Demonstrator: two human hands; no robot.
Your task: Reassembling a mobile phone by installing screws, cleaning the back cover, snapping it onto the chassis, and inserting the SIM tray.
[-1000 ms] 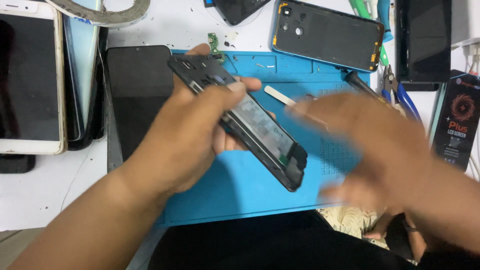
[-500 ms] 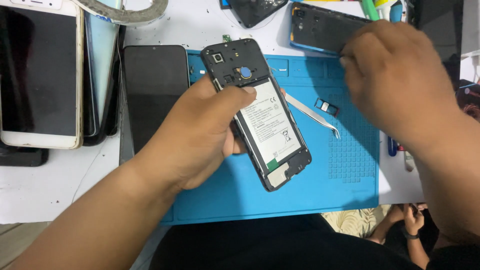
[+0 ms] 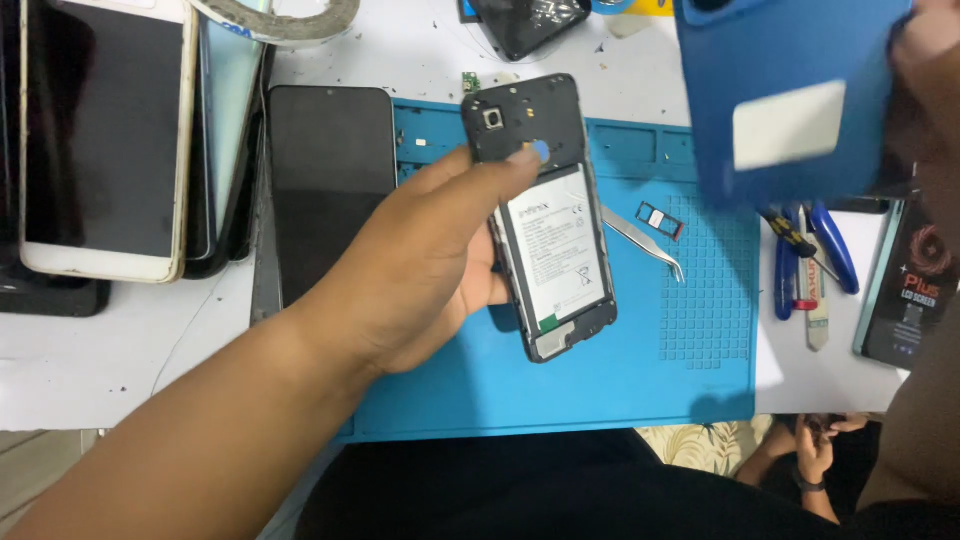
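The left hand (image 3: 420,265) grips an opened phone (image 3: 540,215) by its edges, index finger lying across the upper back, held tilted above the blue mat (image 3: 600,380). The right hand (image 3: 925,90), at the top right edge, holds up a blue back cover (image 3: 790,90). Tweezers (image 3: 645,240) and a small tray (image 3: 660,220) lie on the mat just beside the phone.

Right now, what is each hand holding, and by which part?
The left hand holds the opened phone by its long left edge, forefinger on its upper back. The right hand holds a blue back cover by its right edge.
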